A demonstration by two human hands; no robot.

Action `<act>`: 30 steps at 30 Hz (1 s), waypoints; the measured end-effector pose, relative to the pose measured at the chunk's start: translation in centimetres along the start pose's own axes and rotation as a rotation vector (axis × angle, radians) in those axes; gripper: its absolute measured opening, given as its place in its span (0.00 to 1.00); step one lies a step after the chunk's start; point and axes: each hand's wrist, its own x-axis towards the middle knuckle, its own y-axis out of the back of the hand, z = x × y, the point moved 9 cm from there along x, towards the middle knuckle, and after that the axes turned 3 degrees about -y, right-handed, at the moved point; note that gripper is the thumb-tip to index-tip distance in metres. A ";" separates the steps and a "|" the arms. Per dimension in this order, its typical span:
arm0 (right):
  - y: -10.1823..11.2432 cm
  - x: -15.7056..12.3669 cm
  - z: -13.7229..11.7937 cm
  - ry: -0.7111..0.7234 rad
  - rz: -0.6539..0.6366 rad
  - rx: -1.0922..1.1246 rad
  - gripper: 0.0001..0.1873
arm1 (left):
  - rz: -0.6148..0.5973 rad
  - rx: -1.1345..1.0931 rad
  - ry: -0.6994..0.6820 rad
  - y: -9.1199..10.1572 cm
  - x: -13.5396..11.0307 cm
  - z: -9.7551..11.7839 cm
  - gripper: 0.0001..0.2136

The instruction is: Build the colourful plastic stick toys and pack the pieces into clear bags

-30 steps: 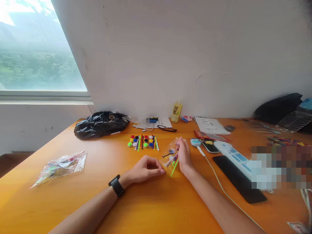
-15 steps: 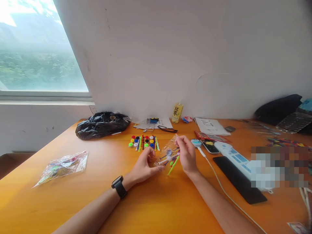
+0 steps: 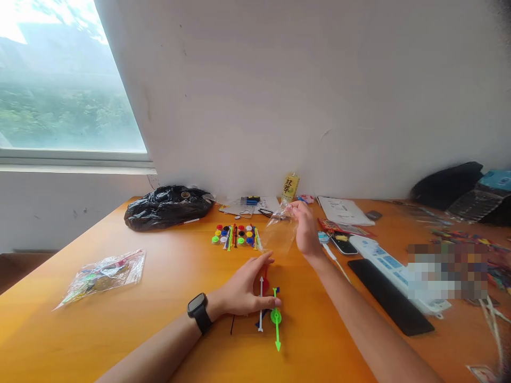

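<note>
My right hand (image 3: 305,234) pinches the top edge of a clear plastic bag (image 3: 279,234), which hangs with no coloured pieces visible in it. Lower down, my left hand (image 3: 245,287), with a black watch on the wrist, has its fingers spread over loose plastic arrow pieces. A green arrow (image 3: 278,332) with a round hub and a white arrow (image 3: 261,314) lie by its thumb. Red and blue parts are partly hidden under that hand. Behind the bag, round coloured caps (image 3: 219,233) and arrows (image 3: 233,236) are set out in groups.
At left lies another filled clear bag (image 3: 106,276), with a black plastic bag (image 3: 167,207) behind. A drink bottle (image 3: 290,187) stands by the wall. To the right are a phone (image 3: 345,244), a power strip (image 3: 385,263), a white cable and a black slab (image 3: 389,298).
The arrow pieces have come out of the clear bag onto the table. My right hand has lifted the bag slightly away, and my left hand has moved nearer, over the pieces.
</note>
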 end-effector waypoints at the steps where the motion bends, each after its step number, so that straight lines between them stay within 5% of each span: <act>1: 0.3 0.9 2.4 -0.131 0.028 0.092 0.11 | -0.002 0.022 -0.019 0.1 0.1 0.3 0.44; 3: 0.4 2.1 7.2 -0.415 0.100 0.301 0.03 | -0.017 0.045 -0.075 0.1 0.3 1.0 0.35; 7: -2.3 3.5 10.2 -0.533 0.007 0.409 0.12 | -0.050 0.063 -0.149 0.0 0.5 1.9 0.24; 17: -12.6 7.0 7.4 -0.511 -0.173 0.541 0.08 | -0.018 0.048 -0.158 0.0 0.8 1.5 0.15; 21: -14.2 7.9 5.1 -0.373 -0.368 0.189 0.23 | 0.030 0.001 -0.139 0.4 0.7 1.4 0.15; 25: -12.3 4.3 0.3 -0.010 -0.454 -0.162 0.17 | 0.100 0.014 -0.116 0.7 0.8 1.1 0.21; 30: -8.1 -7.3 -3.1 0.174 -0.446 -0.272 0.16 | 0.349 -0.028 -0.072 2.5 0.2 0.9 0.18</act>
